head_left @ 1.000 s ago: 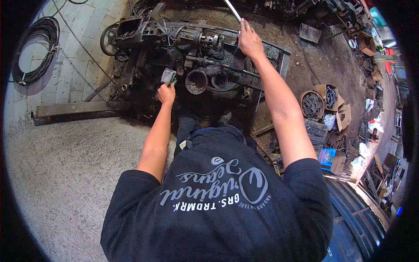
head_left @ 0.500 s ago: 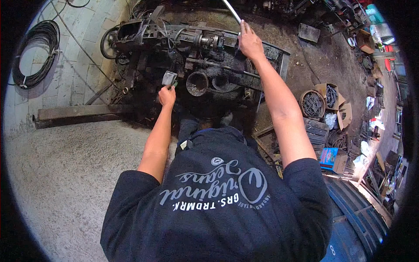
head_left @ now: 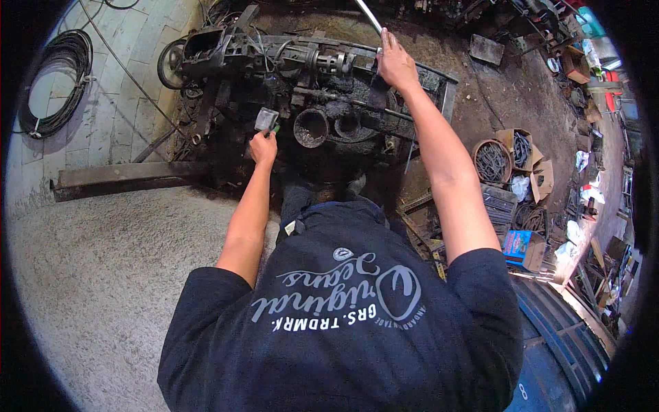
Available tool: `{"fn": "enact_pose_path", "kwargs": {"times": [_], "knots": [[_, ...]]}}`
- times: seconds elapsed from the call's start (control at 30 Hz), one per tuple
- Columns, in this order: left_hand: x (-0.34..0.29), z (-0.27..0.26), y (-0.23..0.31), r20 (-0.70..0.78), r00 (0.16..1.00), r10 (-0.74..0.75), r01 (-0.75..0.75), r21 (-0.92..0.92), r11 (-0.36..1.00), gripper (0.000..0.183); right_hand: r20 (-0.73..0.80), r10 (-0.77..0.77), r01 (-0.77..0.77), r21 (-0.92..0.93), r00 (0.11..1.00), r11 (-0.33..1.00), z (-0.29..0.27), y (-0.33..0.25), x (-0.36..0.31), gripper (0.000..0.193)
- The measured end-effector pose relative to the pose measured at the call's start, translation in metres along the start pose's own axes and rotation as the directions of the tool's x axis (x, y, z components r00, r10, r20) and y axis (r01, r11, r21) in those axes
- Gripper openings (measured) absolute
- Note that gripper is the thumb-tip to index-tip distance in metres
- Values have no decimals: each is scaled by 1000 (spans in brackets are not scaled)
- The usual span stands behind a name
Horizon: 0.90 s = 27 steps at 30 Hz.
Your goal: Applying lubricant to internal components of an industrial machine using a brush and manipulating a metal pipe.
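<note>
My left hand is closed at the lower edge of a small grey box-like piece. A bright green bit shows at that piece's right side, and my fingertips are partly hidden. My right hand lies with fingers stretched forward over the near end of a long shiny metal rod, at the far right of a dark, greasy machine. The palm's underside is out of sight. Between my hands are a round metal cup-like opening and a slotted metal cylinder on the machine.
A coil of black cable lies on the pale tiled floor to the left. A long metal beam runs in front of it. On the right stand a round tub of metal pieces, a cardboard box and a blue box.
The slotted cylinder on the machine shows a different face, as if turned. My right hand has shifted very slightly up. More of the green bit by my left hand shows now.
</note>
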<state>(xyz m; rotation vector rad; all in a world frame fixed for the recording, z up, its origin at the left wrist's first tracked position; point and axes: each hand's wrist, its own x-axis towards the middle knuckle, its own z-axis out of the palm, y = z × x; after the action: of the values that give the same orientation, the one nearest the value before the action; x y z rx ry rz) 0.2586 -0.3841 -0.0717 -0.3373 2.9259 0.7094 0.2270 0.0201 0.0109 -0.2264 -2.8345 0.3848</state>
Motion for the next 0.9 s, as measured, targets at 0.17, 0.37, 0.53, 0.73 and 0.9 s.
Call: {"fn": "enact_pose_path", "kwargs": {"times": [0.17,0.37,0.53,0.73,0.9], "knots": [[3,2,-5,8,1000,13,-13,-41,999,33,-15,-7,7,-12,1000,1000,-2,-1,0,65],[0,0,0,21,1000,-11,11,8,1000,33,10,19,-19,5,1000,1000,-5,-1,-2,66],[-2,-2,4,12,1000,-3,3,4,1000,33,-49,-12,11,-20,999,1000,-2,1,-2,68],[-2,-4,5,16,1000,-4,4,5,1000,33,-25,-8,7,-31,1000,999,-8,0,-4,71],[0,-1,-1,6,1000,30,-30,-7,1000,34,32,4,-3,-40,999,999,-11,-3,-3,72]]}}
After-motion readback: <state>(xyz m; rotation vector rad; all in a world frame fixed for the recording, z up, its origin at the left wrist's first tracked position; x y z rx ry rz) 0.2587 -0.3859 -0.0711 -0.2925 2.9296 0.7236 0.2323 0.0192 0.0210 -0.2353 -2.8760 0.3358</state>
